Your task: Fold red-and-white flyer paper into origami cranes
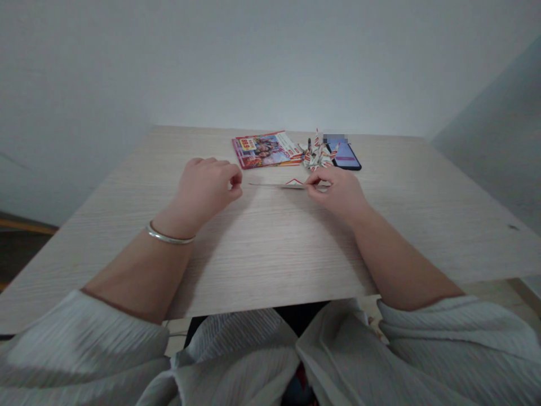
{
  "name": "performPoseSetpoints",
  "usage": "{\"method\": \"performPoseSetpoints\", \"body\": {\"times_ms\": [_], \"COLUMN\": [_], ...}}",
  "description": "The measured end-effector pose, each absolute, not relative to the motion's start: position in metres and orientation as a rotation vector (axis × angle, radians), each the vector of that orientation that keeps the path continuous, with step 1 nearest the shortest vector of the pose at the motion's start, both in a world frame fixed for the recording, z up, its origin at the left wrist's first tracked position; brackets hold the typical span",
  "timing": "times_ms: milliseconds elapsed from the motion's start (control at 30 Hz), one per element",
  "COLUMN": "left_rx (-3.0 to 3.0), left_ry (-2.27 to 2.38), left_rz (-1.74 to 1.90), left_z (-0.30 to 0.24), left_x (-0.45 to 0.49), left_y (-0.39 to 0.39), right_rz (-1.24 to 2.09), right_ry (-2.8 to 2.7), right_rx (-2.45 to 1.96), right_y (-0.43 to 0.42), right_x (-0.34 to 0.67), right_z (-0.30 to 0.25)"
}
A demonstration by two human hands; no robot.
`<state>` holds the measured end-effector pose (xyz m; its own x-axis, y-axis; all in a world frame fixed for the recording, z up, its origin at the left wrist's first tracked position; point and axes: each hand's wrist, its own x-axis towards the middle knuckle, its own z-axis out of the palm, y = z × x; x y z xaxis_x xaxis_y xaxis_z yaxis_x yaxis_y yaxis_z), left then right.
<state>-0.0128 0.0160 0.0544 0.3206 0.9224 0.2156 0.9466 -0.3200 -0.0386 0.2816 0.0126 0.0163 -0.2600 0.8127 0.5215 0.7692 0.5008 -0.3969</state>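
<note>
My right hand [340, 192] pinches a folded piece of paper [291, 185] between thumb and fingers. The paper is thin and pale, held nearly edge-on just above the table, with a small red-edged peak on its upper side. Its narrow left tip points toward my left hand [209, 186]. That hand is closed, fingers curled in and thumb near the index finger, a short gap away from the paper tip; nothing shows in its grip. Just behind my right hand stand folded paper cranes [318, 157], white with red and dark print.
A stack of colourful printed flyers [266, 150] lies toward the back of the pale wooden table [270, 254]. A phone [347, 155] with its screen lit lies behind and right of the cranes. A plain wall [270, 62] rises behind the table.
</note>
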Motion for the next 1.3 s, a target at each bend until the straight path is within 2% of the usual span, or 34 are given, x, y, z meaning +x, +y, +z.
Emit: {"method": "performPoseSetpoints", "body": {"times_ms": [67,233,433,533,667,833,1033,1300], "left_rx": [-2.446,-2.686,-2.735,-2.805,-2.840,-2.789,-2.771,-3.034], "left_ry": [-1.941,-2.388,-2.355,-2.345,-2.350,-2.077,-1.605,-1.254], "left_rz": [-0.391,-1.078,-1.101,-1.262,-1.376,-1.478,-1.255,-0.752], "left_z": [0.050,0.033,0.031,0.031,0.026,0.023,0.031,0.030], "left_x": [-0.014,-0.004,0.005,0.003,0.003,0.008,0.009,0.005], "left_y": [0.019,0.021,0.017,0.016,0.019,0.020,0.012,0.010], "right_rz": [0.086,0.044,0.145,0.189,0.145,0.083,0.225,0.193], "right_ry": [-2.037,-2.110,-2.287,-2.361,-2.344,-2.173,-1.936,-2.057], "right_rx": [-1.298,-1.159,-0.916,-0.813,-0.906,-1.082,-1.198,-1.106], "right_y": [0.014,0.015,0.020,0.024,0.027,0.029,0.025,0.028], "right_x": [0.284,0.282,0.274,0.271,0.270,0.272,0.268,0.272], "right_z": [0.016,0.012,0.006,0.004,0.000,0.002,0.008,0.008]}}
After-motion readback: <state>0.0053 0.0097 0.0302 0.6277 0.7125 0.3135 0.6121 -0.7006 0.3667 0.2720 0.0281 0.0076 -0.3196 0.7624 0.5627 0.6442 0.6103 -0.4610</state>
